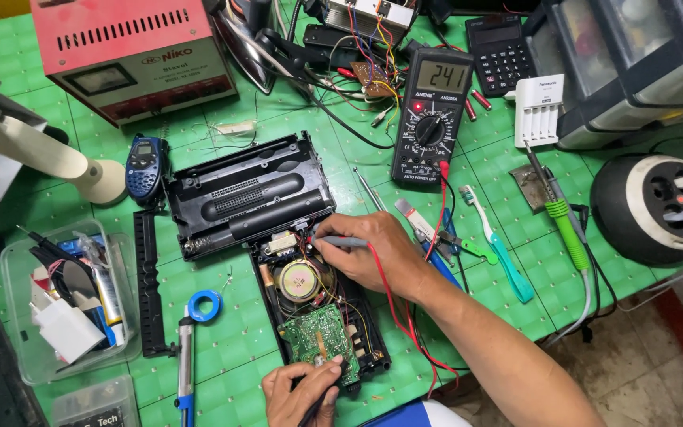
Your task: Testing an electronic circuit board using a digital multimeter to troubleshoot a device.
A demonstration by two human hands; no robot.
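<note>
An opened black radio case [254, 198] lies on the green mat, showing a round speaker [298, 281] and a green circuit board [322, 336]. My right hand [373, 253] holds a red test probe [341, 242], its tip touching the parts near the speaker. At the bottom, my left hand [298, 391] holds a black test probe [318, 395] against the lower edge of the circuit board. Red leads [401, 316] run from the probes up to a dark multimeter [430, 119] with a lit display.
A red voltage box [132, 51] stands at the back left, with a blue handset [144, 168] nearby. A clear tub of parts [65, 304] sits left. A soldering iron [567, 225], toothbrush [499, 249], calculator [499, 51] and round black holder [650, 205] lie right.
</note>
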